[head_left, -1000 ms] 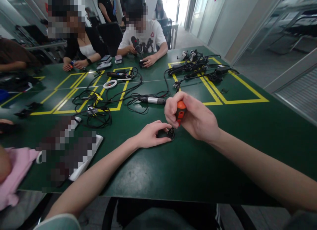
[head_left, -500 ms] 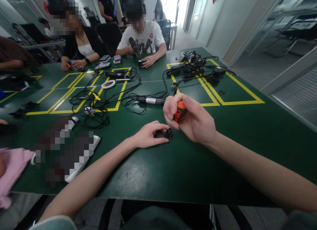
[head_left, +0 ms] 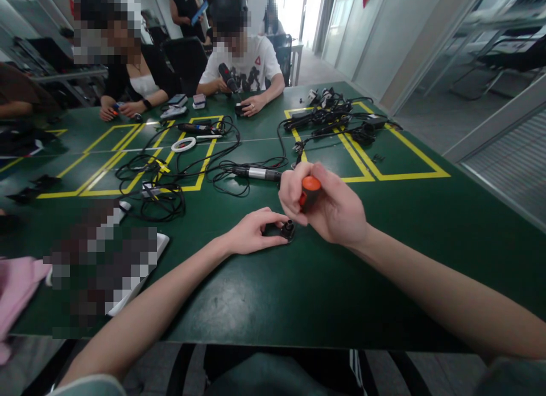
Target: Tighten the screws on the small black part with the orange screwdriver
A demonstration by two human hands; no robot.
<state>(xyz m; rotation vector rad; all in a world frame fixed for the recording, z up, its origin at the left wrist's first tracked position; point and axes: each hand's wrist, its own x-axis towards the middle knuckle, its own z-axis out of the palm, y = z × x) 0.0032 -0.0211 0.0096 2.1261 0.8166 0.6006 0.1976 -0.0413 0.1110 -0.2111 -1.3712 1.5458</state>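
My left hand (head_left: 255,231) rests on the green table (head_left: 239,305), thumb and fingers closed around a small black part (head_left: 288,230) that has a short round post on top. Just above and to the right, my right hand (head_left: 326,205) is wrapped around an orange-and-black handle (head_left: 311,185), whose rounded orange end faces up. The far end of that handled tool is hidden by my fingers, so I cannot tell whether it touches the black part.
A silver-and-black cylindrical tool (head_left: 258,173) with a cable lies beyond my hands. Tangled cables (head_left: 164,199) are at the left, more cables (head_left: 333,114) at the back right. Blurred flat items (head_left: 160,248) lie left of my forearm. A person (head_left: 245,60) works opposite.
The orange end of the handle is tipped a little differently in my right hand. The whole view has shifted slightly; my left hand keeps its hold on the black part.
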